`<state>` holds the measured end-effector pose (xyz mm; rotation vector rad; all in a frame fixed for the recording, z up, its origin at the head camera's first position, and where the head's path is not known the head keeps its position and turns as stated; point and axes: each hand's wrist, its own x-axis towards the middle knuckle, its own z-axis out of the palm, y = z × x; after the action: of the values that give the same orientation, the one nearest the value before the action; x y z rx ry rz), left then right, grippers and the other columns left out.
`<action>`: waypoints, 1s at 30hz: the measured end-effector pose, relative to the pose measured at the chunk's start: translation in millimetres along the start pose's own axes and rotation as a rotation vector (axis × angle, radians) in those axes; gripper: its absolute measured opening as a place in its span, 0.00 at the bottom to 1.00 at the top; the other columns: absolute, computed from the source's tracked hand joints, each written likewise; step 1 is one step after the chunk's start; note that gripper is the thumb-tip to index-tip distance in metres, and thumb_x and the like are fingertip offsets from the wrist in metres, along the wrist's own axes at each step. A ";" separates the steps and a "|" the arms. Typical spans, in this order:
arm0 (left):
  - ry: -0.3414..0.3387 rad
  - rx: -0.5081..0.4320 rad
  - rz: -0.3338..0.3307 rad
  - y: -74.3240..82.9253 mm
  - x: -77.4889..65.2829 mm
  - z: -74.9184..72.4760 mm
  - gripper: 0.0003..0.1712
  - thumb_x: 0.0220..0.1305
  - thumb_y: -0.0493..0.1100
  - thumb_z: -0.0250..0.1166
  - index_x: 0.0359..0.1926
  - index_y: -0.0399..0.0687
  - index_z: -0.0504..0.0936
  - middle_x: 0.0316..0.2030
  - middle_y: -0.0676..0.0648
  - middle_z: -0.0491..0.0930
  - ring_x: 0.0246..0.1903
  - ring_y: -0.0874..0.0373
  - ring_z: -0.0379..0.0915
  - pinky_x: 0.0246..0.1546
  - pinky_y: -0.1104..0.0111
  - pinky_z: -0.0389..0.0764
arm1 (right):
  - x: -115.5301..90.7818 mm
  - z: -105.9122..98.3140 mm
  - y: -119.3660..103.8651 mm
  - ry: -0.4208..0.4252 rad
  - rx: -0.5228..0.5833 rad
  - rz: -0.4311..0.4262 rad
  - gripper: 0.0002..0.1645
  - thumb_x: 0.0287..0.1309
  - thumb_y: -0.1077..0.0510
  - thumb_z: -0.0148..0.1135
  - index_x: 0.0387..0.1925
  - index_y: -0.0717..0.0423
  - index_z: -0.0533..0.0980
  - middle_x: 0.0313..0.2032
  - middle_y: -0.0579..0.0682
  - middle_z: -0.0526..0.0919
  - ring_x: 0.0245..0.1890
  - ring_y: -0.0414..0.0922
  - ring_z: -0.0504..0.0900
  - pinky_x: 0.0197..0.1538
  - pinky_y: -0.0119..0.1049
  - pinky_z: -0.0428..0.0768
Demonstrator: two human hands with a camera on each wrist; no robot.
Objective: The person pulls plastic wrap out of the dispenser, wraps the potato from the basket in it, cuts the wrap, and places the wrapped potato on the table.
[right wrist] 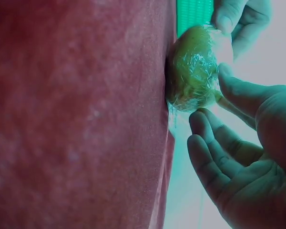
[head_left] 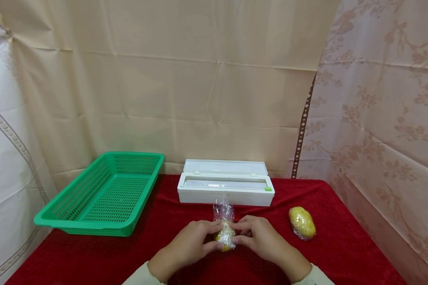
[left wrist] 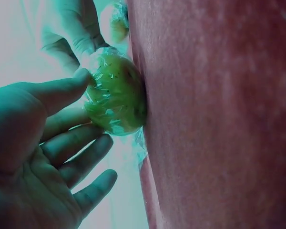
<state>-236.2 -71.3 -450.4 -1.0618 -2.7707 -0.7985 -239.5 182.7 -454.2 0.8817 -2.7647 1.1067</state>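
A yellow potato [head_left: 225, 237] in shiny cling film sits on the red cloth between both hands. My left hand [head_left: 192, 246] pinches its left side with thumb and forefinger, the other fingers spread in the left wrist view. From the right, my right hand [head_left: 258, 239] holds the film at the potato with thumb and fingertips. A crinkled tail of cling film [head_left: 224, 209] runs from the potato toward the white dispenser box. In the left wrist view, dark specks dot the potato [left wrist: 117, 93]; the right wrist view shows wrinkled film over the potato [right wrist: 193, 69].
Behind the hands stands the white cling film dispenser [head_left: 225, 196], lid raised, with a green slider [head_left: 268, 189]. Another film-wrapped potato [head_left: 302, 223] lies to the right. A green plastic basket [head_left: 135, 213] stands at the left. Beige curtain [head_left: 199, 87] hangs behind the table.
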 end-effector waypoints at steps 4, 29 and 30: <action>-0.003 0.004 -0.027 -1.5 -0.5 -1.0 0.28 0.66 0.52 0.72 0.65 0.54 0.82 0.60 0.55 0.84 0.59 0.56 0.78 0.61 0.55 0.78 | 0.3 1.1 -0.5 0.012 0.004 0.009 0.26 0.59 0.47 0.75 0.58 0.49 0.84 0.41 0.44 0.85 0.33 0.30 0.79 0.35 0.28 0.80; 0.124 0.274 0.024 10.0 -3.8 -1.0 0.14 0.57 0.58 0.76 0.43 0.64 0.89 0.54 0.52 0.81 0.55 0.57 0.73 0.52 0.56 0.74 | -7.2 -15.9 -21.6 -0.021 -0.370 -0.124 0.17 0.57 0.53 0.73 0.46 0.29 0.86 0.54 0.38 0.85 0.64 0.50 0.74 0.68 0.82 0.47; 0.122 0.286 0.021 10.1 -3.8 -0.9 0.15 0.56 0.59 0.77 0.43 0.64 0.89 0.54 0.52 0.81 0.54 0.57 0.73 0.52 0.56 0.73 | -7.9 -17.4 -22.7 -0.048 -0.352 -0.111 0.17 0.58 0.53 0.72 0.47 0.29 0.86 0.53 0.35 0.86 0.64 0.50 0.75 0.67 0.83 0.44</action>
<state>-226.9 -67.8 -446.0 -0.9530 -2.6610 -0.4307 -224.1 184.6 -428.9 1.0054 -2.7810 0.5630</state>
